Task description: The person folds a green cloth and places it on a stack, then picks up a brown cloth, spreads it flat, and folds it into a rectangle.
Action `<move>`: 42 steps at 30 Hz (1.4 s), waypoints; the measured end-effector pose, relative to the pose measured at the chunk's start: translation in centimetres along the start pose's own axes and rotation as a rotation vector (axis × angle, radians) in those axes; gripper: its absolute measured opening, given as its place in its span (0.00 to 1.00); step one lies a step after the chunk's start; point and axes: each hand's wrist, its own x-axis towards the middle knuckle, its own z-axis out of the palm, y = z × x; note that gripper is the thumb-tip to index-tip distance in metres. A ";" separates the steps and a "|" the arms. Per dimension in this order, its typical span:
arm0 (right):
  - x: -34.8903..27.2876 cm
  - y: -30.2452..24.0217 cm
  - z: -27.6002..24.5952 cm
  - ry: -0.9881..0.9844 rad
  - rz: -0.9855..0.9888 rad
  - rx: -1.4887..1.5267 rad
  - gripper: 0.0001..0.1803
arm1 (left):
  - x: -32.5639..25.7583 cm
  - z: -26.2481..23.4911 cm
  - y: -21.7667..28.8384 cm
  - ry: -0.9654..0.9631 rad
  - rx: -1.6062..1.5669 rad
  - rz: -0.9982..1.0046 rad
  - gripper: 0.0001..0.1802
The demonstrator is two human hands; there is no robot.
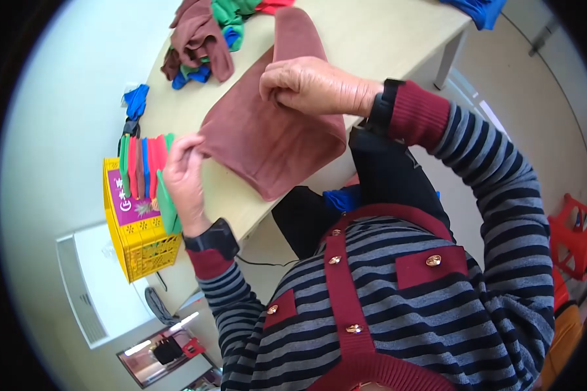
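Observation:
A brown cloth (277, 146) is stretched out between my hands at the table's near edge. Its lower part hangs past that edge, and its far end lies on the tabletop. My left hand (186, 179) pinches the cloth's left side between thumb and fingers. Over the upper middle, my right hand (303, 83) is closed on a bit of the same fabric, its fingertips partly hidden. Farther off on the table lies a crumpled brown cloth (202, 39) in a heap with green, blue and red ones.
A yellow plastic crate (143, 251) stands beside the table (385, 45) at the left, with a row of folded coloured cloths (147, 166) by its top. Blue cloth (479, 10) hangs over the far right corner. A red plastic stool (575, 238) is at the right.

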 end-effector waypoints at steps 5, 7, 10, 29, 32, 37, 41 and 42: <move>2.9 -4.1 3.3 0.061 0.015 0.229 0.05 | 0.1 2.4 1.5 0.003 -0.154 -0.045 0.11; 3.5 -4.7 4.0 0.066 0.000 0.261 0.05 | 0.2 3.0 1.2 -0.014 -0.293 -0.020 0.14; 4.1 -5.5 4.9 0.083 -0.012 0.334 0.06 | 0.1 2.6 1.0 0.000 -0.340 -0.039 0.16; 5.7 -7.4 6.5 -0.082 -0.208 -0.044 0.16 | -0.6 1.3 1.5 0.032 -0.458 -0.137 0.22; 6.3 -6.6 6.3 -0.105 -0.205 -0.109 0.12 | -0.8 2.2 1.0 0.120 -0.490 -0.123 0.19; 8.9 -5.7 5.6 -0.045 -0.179 -0.128 0.07 | -5.9 4.2 0.4 0.185 0.501 0.482 0.14; 10.9 -6.1 4.5 0.046 -0.200 -0.175 0.08 | -9.6 6.9 -0.9 -0.104 0.826 0.393 0.18; 11.7 -6.2 4.4 0.049 -0.213 -0.172 0.08 | -10.6 6.8 -2.3 -0.163 0.896 0.367 0.17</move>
